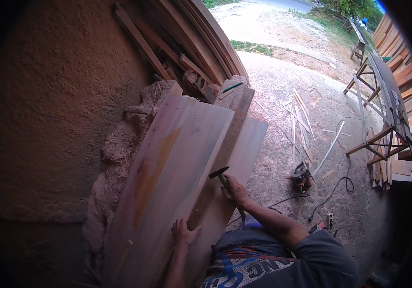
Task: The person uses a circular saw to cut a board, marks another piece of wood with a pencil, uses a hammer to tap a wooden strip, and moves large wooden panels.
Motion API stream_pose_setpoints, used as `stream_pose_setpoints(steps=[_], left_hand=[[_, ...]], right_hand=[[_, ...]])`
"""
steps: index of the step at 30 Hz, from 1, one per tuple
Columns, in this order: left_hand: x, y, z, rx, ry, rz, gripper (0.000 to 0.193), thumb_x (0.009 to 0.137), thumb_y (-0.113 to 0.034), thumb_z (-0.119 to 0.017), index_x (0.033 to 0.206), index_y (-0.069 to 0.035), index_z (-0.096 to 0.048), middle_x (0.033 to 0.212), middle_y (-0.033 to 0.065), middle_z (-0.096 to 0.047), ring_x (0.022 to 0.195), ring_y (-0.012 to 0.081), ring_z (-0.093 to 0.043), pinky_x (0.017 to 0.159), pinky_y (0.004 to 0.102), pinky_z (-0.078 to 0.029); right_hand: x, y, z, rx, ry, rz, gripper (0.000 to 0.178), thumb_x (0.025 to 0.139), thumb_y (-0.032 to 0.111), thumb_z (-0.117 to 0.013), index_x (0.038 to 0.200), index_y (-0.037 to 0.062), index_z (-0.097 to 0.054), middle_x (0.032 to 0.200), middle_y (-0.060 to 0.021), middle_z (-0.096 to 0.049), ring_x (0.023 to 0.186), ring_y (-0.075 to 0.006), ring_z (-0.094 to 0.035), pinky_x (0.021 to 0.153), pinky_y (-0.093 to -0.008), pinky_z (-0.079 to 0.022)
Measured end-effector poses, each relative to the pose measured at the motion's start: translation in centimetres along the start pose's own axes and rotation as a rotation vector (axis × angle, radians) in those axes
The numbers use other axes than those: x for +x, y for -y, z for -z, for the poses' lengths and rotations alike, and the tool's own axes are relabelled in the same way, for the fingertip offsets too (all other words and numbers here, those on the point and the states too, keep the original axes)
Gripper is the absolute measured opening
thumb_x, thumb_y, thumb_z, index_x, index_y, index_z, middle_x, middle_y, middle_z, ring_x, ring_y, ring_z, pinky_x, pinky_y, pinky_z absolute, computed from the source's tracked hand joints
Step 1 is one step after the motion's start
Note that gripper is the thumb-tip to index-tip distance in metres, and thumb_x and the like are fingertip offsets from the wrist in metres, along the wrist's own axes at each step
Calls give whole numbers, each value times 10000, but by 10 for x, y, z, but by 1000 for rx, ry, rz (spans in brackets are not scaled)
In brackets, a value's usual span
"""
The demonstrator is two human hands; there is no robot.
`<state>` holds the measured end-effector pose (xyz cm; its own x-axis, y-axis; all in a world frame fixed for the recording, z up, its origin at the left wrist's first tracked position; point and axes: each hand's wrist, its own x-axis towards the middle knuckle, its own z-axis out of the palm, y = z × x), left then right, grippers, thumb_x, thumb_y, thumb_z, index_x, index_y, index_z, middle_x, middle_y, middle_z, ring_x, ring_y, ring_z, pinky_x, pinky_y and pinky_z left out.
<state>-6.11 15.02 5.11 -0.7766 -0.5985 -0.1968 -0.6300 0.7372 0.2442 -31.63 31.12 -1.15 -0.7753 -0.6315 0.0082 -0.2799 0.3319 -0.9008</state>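
Note:
A wide pale wooden panel (179,144) stretches away from me, made of several boards side by side. A long narrow brown plank (234,126) lies along its top. My right hand (237,193) is closed round the green handle of a hammer (220,173), whose dark head is over the plank. My left hand (185,234) rests on the panel at the plank's near end, fingers spread, thumb by the plank's edge. A small nail-like piece (130,242) shows on the panel at the lower left.
Wood shavings (112,168) heap along the rough wall. Timber lengths (186,38) lean at the back left. A green pencil-like stick (232,87) lies beyond the panel. A circular saw (302,176), cords and offcuts lie on the floor, with a wooden trestle (383,96) at right.

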Motion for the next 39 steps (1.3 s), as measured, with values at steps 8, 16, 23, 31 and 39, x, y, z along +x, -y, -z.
stream_pose_setpoints(steps=[8,16,23,31,39], left_hand=[[128,-89,-24,-38,-369,-295,816,789,-563,-752,1392,-54,-543,1398,164,-535,1294,345,-479,1125,519,-337],[172,-125,-62,-23,-229,-225,806,866,-592,-630,1491,-110,-470,1578,95,-420,1496,315,-302,1220,580,-183],[168,-130,-57,25,-265,-236,745,926,-567,-552,1494,-93,-462,1564,98,-444,1475,314,-354,1218,596,-178],[171,-128,-65,-16,-267,-257,789,908,-515,-603,1521,-58,-407,1564,131,-428,1481,329,-333,1215,627,-158],[168,-128,-64,-18,-285,-249,768,902,-495,-611,1506,-55,-436,1557,134,-440,1479,328,-340,1211,633,-161]], right_hand=[[2,-4,6,155,-126,-200,322,964,268,-647,1128,53,-474,820,-156,-646,775,-347,-689,669,-449,-544],[5,-1,73,553,-367,-353,278,1001,235,-619,1128,65,-440,681,7,-496,446,-65,-459,361,-242,-402],[62,-16,122,103,-421,-108,412,964,135,-569,1359,42,-501,786,-128,-632,624,-242,-637,581,-405,-499],[139,-14,142,-338,-194,64,639,980,56,-457,1587,192,-308,791,-269,-614,700,-399,-647,649,-489,-492],[159,21,142,-447,-235,144,716,939,1,-380,1603,231,-246,736,-284,-603,685,-450,-633,668,-546,-475]])
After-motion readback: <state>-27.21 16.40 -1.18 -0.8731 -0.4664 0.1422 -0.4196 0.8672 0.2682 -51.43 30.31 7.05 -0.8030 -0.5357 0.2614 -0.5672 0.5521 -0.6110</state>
